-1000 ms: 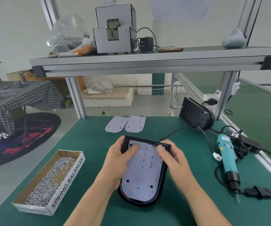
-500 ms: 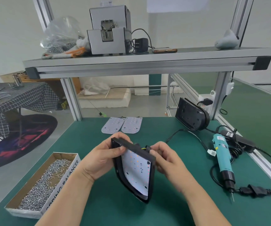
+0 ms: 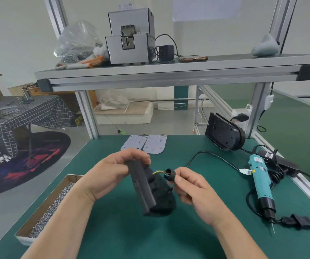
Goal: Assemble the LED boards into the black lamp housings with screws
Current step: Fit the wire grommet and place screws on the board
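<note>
My left hand (image 3: 111,174) grips a black lamp housing (image 3: 151,191) held on edge above the green mat, its back turned toward the right. The LED board inside it is hidden from view. My right hand (image 3: 191,191) pinches a black ring (image 3: 171,174) on the coloured wires that come out of the housing's back. Two bare LED boards (image 3: 144,143) lie flat at the far edge of the mat. A second black housing (image 3: 223,133) leans against the frame post at the right. A cardboard box of screws (image 3: 51,208) sits at the left. The teal electric screwdriver (image 3: 260,182) lies at the right.
Black cables (image 3: 212,157) and a white connector (image 3: 245,171) trail across the mat toward the screwdriver. An aluminium shelf (image 3: 169,71) overhead carries a grey screw feeder (image 3: 129,36), a plastic bag and a phone. A power strip (image 3: 242,116) is at the right post.
The housing went from flat on the mat, board up, to lifted and turned on edge with its back showing. My right hand moved off the board to the ring on the wires.
</note>
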Demonstrator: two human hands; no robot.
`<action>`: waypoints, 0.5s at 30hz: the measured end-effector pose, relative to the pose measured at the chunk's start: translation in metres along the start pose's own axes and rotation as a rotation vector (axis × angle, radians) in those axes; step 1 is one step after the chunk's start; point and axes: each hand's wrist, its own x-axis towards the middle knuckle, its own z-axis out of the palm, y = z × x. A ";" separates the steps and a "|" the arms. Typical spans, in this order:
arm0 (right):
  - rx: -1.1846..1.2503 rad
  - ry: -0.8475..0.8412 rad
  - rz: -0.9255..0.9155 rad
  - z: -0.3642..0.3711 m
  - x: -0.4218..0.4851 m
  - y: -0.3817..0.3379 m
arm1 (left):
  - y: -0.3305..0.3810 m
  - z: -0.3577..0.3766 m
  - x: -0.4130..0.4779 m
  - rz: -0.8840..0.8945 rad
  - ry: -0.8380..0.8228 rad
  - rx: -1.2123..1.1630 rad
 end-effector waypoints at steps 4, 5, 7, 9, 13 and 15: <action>-0.143 0.045 -0.071 0.012 0.003 0.007 | 0.025 0.015 -0.002 0.099 0.217 0.109; -0.155 0.055 -0.077 0.014 0.003 0.009 | 0.036 0.023 -0.004 0.133 0.192 0.262; -0.170 0.087 -0.092 0.017 0.004 0.013 | 0.047 0.044 -0.006 0.172 -0.027 0.749; -0.164 0.109 -0.142 0.019 0.004 0.013 | 0.042 0.068 0.000 0.192 -0.265 1.236; -0.407 0.228 -0.344 0.014 0.003 0.015 | 0.033 0.089 0.003 0.049 -0.279 1.658; -0.603 0.282 -0.448 0.013 0.004 0.011 | 0.035 0.081 0.003 0.037 -0.254 1.597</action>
